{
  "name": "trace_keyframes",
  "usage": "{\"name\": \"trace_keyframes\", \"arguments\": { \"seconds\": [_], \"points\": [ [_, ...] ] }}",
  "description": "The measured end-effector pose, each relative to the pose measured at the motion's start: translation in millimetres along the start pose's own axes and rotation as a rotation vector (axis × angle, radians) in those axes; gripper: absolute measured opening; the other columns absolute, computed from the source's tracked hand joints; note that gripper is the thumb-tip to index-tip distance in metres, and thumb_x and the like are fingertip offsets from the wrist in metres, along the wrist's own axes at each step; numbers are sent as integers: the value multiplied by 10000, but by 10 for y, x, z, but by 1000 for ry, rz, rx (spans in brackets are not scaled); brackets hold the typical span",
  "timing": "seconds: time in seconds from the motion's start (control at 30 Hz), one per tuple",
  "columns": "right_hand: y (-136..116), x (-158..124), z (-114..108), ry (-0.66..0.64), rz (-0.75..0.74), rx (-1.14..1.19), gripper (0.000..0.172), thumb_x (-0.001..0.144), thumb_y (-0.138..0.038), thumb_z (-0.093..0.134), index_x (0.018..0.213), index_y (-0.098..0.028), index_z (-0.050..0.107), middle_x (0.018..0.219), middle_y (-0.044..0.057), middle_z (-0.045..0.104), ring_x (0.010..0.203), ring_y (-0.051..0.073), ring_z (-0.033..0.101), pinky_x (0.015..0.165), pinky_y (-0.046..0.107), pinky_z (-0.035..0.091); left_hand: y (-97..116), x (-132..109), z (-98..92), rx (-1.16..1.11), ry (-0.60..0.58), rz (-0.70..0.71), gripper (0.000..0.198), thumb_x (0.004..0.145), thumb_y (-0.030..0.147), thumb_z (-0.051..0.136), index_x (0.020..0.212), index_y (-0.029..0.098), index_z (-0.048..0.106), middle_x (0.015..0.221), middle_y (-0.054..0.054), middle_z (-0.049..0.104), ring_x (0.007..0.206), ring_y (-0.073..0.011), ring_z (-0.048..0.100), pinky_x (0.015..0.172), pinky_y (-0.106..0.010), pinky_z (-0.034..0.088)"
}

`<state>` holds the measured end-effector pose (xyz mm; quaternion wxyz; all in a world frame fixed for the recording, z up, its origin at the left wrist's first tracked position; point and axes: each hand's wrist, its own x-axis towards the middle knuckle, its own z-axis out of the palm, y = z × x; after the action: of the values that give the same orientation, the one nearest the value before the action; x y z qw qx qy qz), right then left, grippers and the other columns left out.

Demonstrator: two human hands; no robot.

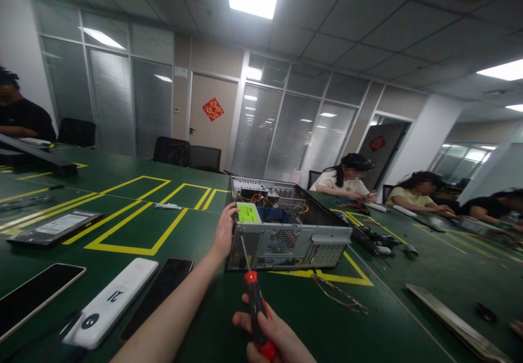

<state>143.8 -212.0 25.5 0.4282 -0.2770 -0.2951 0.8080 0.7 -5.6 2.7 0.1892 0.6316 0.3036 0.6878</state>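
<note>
An opened computer case lies on the green table, its back panel facing me and its wiring showing inside. At its left end sits a power supply with a bright yellow-green label. My left hand rests against the left side of the case beside that label, with its fingertips at the top edge. In my right hand is a red and black screwdriver. Its shaft points up at the perforated left part of the back panel; whether the tip touches a screw is too small to tell.
To the left are a hard drive, a white power bank with a cable, and two phones, one the dark phone. Eyeglasses lie before the case; cables and black parts sit right. Several people work around the table.
</note>
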Motion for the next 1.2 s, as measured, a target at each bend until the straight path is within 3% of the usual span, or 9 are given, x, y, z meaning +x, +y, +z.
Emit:
{"name": "trace_keyframes", "arguments": {
  "seconds": [0.07,0.17,0.27,0.37,0.5,0.6,0.73,1.2],
  "points": [
    [4,-10,8,-27,-51,-62,567,680,-482,814,1143,-265,570,835,-27,687,385,34,455,433,224,235,-2,1,0,-2,3,-1,437,990,477,250,1121,229,585,1386,-85,515,1322,-214,467,1144,-425,348],
    [27,-16,10,-47,-60,-60,632,736,-545,745,1252,-280,496,832,-13,677,469,71,552,486,233,283,-4,1,-1,-4,3,2,433,990,474,255,1118,230,589,1384,-84,519,1321,-217,470,1143,-434,349],
    [95,28,-53,-50,-56,-81,894,714,-542,765,1434,-294,297,839,22,687,581,139,632,546,251,313,-5,0,-7,-4,7,2,434,988,482,261,1115,234,594,1383,-84,521,1319,-225,473,1142,-447,351],
    [191,99,-141,-36,-71,-129,1124,644,-499,834,1505,-285,144,791,13,668,600,170,625,551,263,310,-2,-2,-13,-1,3,3,433,987,485,263,1119,238,593,1385,-85,519,1321,-227,472,1141,-448,352],
    [293,136,-121,64,-154,-103,1283,616,-501,846,1514,-295,-46,780,-6,642,554,167,597,533,265,312,0,1,-17,-1,2,18,440,988,486,258,1121,227,588,1381,-91,517,1315,-220,473,1144,-446,347],
    [337,125,-5,209,-249,-84,1302,628,-531,820,1490,-305,-130,777,-25,636,485,140,553,505,260,320,-5,5,-18,-3,5,19,438,987,489,260,1113,226,586,1373,-92,520,1306,-216,481,1137,-440,356],
    [373,121,114,314,-292,-65,1299,615,-529,818,1492,-291,-110,718,-49,607,448,133,523,475,258,330,-7,9,-22,3,5,14,434,986,491,263,1106,231,588,1371,-91,522,1304,-219,484,1130,-438,363],
    [248,78,128,293,-198,2,1307,621,-490,826,1496,-316,-129,766,-32,633,499,142,549,463,260,353,7,11,-22,19,-2,9,444,989,494,245,1114,228,578,1375,-91,517,1306,-212,478,1128,-437,363]
  ]
}}
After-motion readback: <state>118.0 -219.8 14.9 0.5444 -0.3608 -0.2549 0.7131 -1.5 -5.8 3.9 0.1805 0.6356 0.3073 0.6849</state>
